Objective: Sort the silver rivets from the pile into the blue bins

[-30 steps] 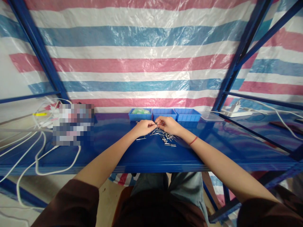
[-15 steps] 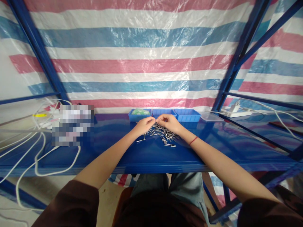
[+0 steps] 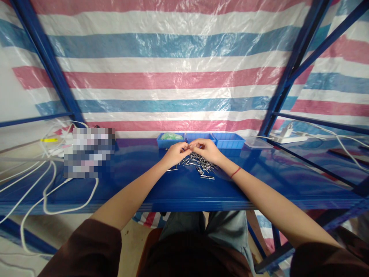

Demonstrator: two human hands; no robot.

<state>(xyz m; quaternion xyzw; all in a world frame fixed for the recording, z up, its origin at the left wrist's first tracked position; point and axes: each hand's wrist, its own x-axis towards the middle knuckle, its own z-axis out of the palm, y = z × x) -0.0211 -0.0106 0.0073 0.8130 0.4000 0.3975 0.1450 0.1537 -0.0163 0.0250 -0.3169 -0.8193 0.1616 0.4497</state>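
Observation:
My left hand (image 3: 175, 153) and my right hand (image 3: 206, 150) meet above a pile of blind rivets (image 3: 203, 162), small silver pieces with thin stems. The fingertips of both hands are pinched together and touch each other. Whatever lies between them is too small and covered to make out. Part of the heap is hidden under the palms. A couple of rivets lie apart at the front of the pile, and another is by my left wrist.
Behind the hands stand three blue bins: the left bin (image 3: 170, 145) holds a green-white plastic bag, beside a middle bin (image 3: 198, 136) and a right bin (image 3: 230, 143). A clear lid (image 3: 259, 142) and a power strip (image 3: 288, 137) lie right. White cables (image 3: 69, 212) loop at left.
My left hand has shifted very slightly, its fingers closing in nearer to the right fingertips. The pile and bins look the same.

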